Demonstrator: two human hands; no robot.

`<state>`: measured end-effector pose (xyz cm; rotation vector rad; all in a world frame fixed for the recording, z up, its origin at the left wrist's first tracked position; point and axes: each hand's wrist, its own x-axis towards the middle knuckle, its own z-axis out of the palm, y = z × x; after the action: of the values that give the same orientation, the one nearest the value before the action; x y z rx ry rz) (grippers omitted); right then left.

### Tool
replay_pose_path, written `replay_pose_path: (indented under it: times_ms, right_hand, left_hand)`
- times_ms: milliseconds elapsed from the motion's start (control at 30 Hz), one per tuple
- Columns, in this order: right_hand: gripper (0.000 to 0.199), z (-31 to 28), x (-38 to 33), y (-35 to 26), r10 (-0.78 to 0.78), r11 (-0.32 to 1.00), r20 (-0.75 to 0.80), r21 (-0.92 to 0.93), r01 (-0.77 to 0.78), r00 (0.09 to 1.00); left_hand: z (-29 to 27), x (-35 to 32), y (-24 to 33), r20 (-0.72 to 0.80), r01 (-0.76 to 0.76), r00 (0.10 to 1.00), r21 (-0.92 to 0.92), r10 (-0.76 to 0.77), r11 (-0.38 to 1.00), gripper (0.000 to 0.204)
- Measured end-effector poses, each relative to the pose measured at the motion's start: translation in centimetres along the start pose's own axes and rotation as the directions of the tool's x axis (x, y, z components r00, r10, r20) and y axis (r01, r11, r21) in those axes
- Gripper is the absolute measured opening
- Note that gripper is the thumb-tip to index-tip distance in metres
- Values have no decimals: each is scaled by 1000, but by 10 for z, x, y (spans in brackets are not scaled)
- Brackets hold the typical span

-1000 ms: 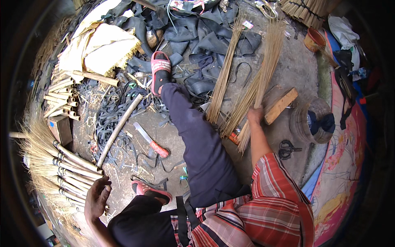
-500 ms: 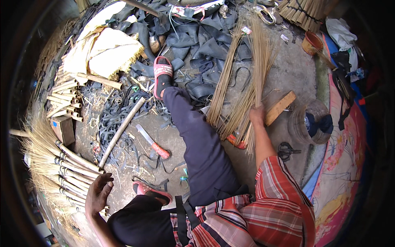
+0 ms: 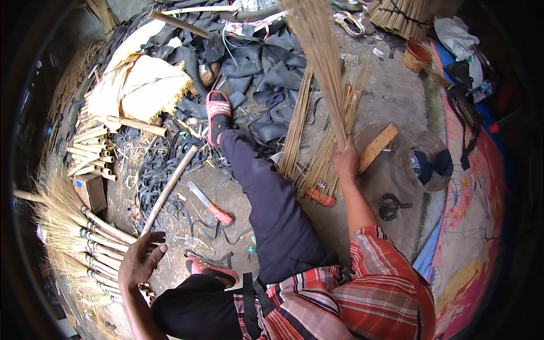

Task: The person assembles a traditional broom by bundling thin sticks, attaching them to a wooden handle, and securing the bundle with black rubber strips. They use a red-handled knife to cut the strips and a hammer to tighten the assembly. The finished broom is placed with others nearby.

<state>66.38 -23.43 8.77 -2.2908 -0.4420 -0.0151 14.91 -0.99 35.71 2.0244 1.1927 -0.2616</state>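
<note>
Right hand [image 3: 344,161] at centre right, fist wrapped around broom-straw bundle [image 3: 320,62]. Left hand [image 3: 140,262] at lower left, fingers spread, resting on finished brooms [image 3: 85,238].

Broom straws [image 3: 317,62] in right hand [image 3: 345,160]

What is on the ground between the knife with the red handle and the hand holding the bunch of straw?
In the head view, the person's outstretched leg in dark trousers lies between the knife and the right hand, with loose straw bundles beside that hand.
</note>
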Motion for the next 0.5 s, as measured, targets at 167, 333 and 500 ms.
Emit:
replay_pose_path:
  times_ms: [167,333,500]
  right_hand:
    - [28,-5,-34,-40,-235,969,-2,73,235,972]
    - [33,-11,-70,-82,-456,883,23,141,449,890]
    - [43,-28,-91,-133,-693,709,18,202,676,721]
  left_hand:
    - [10,45,57,-19,-220,975,42,220,975,68]
    - [80,128,117,-58,-346,933,-412,355,843,99]
    - [145,147,188,-404,-472,818,-878,410,77,78]
